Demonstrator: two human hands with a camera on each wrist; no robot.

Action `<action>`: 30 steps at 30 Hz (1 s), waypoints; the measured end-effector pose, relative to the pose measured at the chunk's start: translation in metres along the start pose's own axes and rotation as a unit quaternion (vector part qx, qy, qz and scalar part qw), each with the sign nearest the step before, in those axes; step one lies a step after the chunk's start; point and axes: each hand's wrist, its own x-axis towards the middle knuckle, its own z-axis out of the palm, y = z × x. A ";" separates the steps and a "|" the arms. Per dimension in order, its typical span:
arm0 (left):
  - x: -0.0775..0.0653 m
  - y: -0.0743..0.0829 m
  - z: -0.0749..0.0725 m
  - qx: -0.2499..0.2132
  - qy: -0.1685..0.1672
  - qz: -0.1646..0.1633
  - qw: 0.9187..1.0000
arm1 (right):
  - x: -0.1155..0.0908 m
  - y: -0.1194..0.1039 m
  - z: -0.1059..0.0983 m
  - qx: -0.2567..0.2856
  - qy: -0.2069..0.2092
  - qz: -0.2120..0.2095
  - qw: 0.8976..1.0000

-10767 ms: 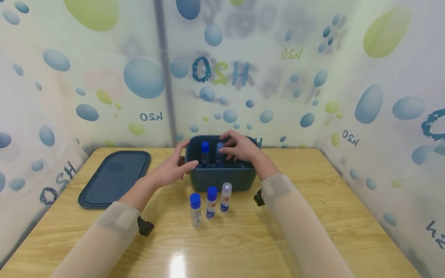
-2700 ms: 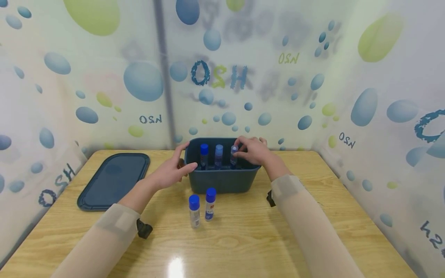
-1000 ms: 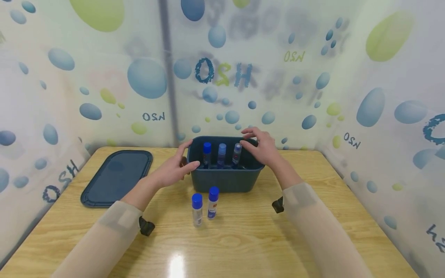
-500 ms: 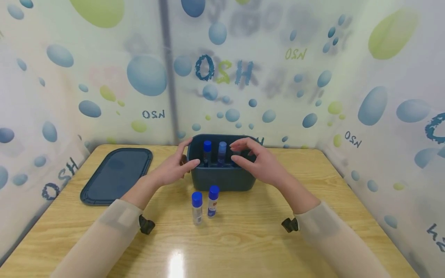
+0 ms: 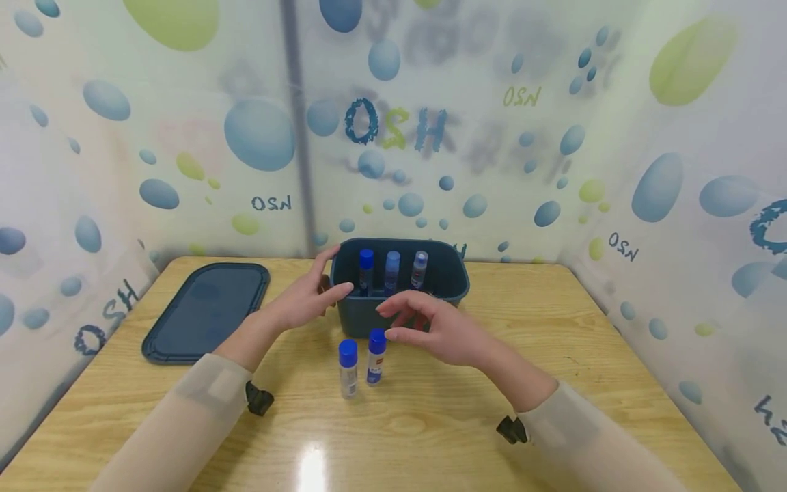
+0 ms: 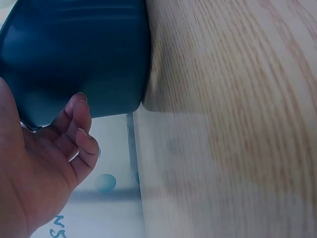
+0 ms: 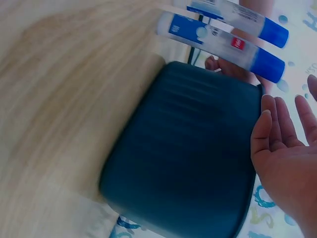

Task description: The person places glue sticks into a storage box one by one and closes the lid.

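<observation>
My left hand (image 5: pixel 304 297) holds the left end of a dark blue plastic bin (image 5: pixel 393 318), thumb and forefinger at its rim; its other fingers (image 6: pixel 81 116) hang outside the wall. Inside the bin stand three slim bottles: one blue-capped (image 5: pixel 366 270), one light-blue-topped (image 5: pixel 391 273), one clear-topped (image 5: pixel 419 270). In front, two clear glue bottles with blue caps stand upright on the table: the left one (image 5: pixel 348 372) and the right, red-logoed one (image 5: pixel 376 362). My right hand (image 5: pixel 439 331) hovers with parted fingers beside the right bottle's cap, nothing in its grasp.
A dark blue lid (image 5: pixel 209 311) lies flat on the wooden table (image 5: pixel 430 437) to the left. Behind and at both sides rise walls of patterned white sheeting (image 5: pixel 393 198). The bin stands near the table's back edge.
The clear-topped bottle went from the table into the bin, and my right hand let go of it. That hand then moved down and left toward the front bottles. My left hand stayed.
</observation>
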 end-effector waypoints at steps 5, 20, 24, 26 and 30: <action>0.000 0.000 0.000 -0.002 0.001 0.002 1.000 | 0.001 0.008 0.008 0.015 -0.022 -0.004 1.000; -0.001 0.002 -0.001 -0.001 -0.002 0.002 1.000 | 0.002 0.022 0.024 0.033 -0.050 0.017 0.998; -0.001 0.001 -0.001 0.001 -0.002 0.001 1.000 | 0.001 0.022 0.025 0.033 -0.046 0.020 0.998; -0.001 0.001 -0.001 0.001 -0.002 0.000 1.000 | 0.001 0.022 0.026 0.031 -0.043 0.019 0.998; -0.002 0.002 -0.001 -0.003 -0.002 0.000 1.000 | 0.002 0.023 0.027 0.024 -0.037 0.007 0.999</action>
